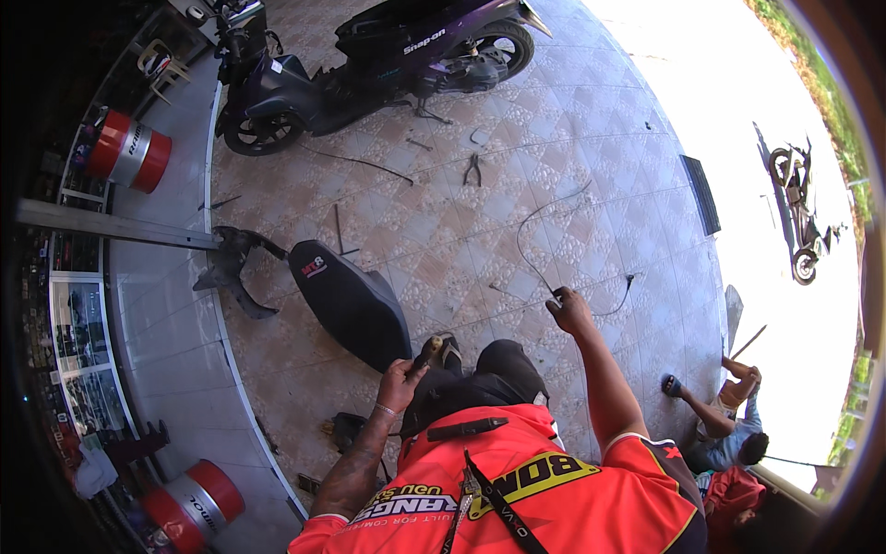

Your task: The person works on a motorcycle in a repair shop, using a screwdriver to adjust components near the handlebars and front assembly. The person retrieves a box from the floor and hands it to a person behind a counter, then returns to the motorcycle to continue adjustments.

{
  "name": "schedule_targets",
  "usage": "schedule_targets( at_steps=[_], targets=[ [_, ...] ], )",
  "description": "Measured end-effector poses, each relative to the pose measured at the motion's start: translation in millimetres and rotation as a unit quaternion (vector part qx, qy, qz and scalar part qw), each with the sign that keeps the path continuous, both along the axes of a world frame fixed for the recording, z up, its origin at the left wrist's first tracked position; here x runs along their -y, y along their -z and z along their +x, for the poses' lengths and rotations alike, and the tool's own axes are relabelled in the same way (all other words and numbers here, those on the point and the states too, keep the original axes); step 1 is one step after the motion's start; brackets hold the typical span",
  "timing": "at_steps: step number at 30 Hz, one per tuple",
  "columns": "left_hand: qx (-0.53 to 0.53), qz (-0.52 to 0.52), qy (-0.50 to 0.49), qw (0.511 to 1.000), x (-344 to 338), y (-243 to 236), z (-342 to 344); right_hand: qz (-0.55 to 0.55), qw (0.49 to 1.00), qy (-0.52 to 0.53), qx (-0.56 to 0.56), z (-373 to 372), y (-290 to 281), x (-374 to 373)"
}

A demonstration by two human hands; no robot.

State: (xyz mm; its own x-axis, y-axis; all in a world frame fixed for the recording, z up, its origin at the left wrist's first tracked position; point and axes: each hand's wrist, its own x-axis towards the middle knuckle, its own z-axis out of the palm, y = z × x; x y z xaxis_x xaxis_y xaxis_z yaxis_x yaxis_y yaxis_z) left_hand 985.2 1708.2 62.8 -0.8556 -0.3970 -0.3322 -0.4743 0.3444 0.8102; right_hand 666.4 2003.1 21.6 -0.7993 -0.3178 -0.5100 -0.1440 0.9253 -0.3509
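My right hand is closed on a thin cable, which curves away from the fingers over the tiled floor. On the other side of that hand, a dark cable end with a black tip lies in a curve; I cannot tell if it is the same cable. My left hand, near my lap, is wrapped round a dark stick-like handle with a tan rounded end; its kind is unclear. Just beyond the left hand lies a black scooter seat.
A dark scooter stands at the far side. Pliers, a small wrench, a T-handle wrench and another cable lie on the floor. A dark plastic part rests left. A person sits at right.
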Motion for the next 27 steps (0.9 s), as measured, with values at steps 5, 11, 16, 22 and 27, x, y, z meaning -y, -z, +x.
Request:
schedule_targets(
  at_steps=[5,11,16,22,27],
  targets=[
    [0.085,0.055,-0.048,0.994,57.5,17.2,-54.4,0.093,0.983,-0.027,0.158,-70.2,88.8,-16.2],
    [0.211,0.052,-0.122,0.968,111.7,58.9,-139.6,0.072,0.984,-0.057,0.153,-251.9,258.9,116.9],
    [0.367,0.128,-0.267,0.882,131.3,78.8,-242.4,0.041,0.988,-0.037,0.147,-397.8,409.5,274.6],
    [0.419,0.148,-0.199,0.873,139.9,97.1,-359.2,0.048,0.984,-0.004,0.172,-489.2,551.7,384.0],
    [0.526,0.197,-0.201,0.803,146.1,116.9,-408.2,0.105,0.983,0.052,0.145,-526.8,659.3,444.0]
  ],
)
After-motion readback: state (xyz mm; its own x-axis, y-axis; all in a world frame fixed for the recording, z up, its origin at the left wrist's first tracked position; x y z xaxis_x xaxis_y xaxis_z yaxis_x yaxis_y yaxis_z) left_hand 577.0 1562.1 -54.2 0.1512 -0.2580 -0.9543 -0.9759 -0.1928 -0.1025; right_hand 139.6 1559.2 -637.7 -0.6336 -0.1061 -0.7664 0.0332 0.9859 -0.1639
